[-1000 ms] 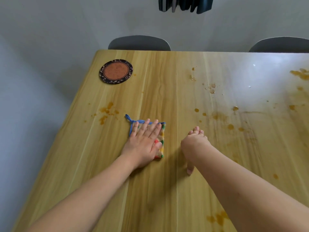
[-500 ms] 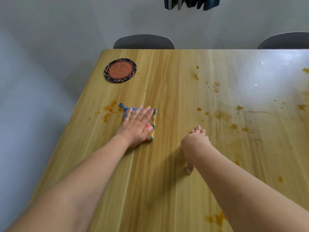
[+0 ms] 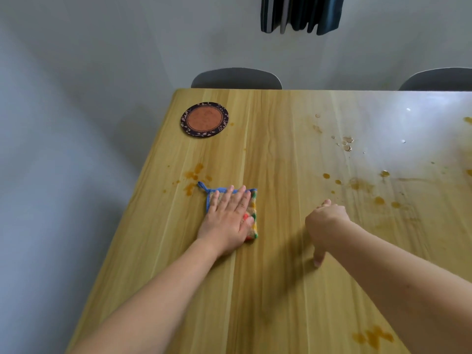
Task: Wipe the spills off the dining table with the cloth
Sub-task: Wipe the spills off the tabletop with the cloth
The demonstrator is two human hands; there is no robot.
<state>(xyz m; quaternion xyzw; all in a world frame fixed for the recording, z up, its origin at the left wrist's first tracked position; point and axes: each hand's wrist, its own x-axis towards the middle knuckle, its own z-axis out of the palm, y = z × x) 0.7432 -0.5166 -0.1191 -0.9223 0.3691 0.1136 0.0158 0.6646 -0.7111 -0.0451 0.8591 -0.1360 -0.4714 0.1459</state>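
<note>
The left hand [image 3: 227,221], fingers straight and flat on the small blue-edged multicoloured cloth [image 3: 251,213], lies just right of the orange-brown spill patch [image 3: 194,178] on the wooden counter [image 3: 281,290].

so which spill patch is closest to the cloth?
The orange patch by the table's left edge, just beyond the cloth and its blue loop; the others lie far right or at the near edge.

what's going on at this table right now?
A person is wiping a wooden dining table. The left hand presses flat on a multicoloured cloth, right beside an orange spill near the table's left edge. The right hand rests on its fingertips, holding nothing. More orange spots remain to the right, and a round coaster sits at the far corner.
</note>
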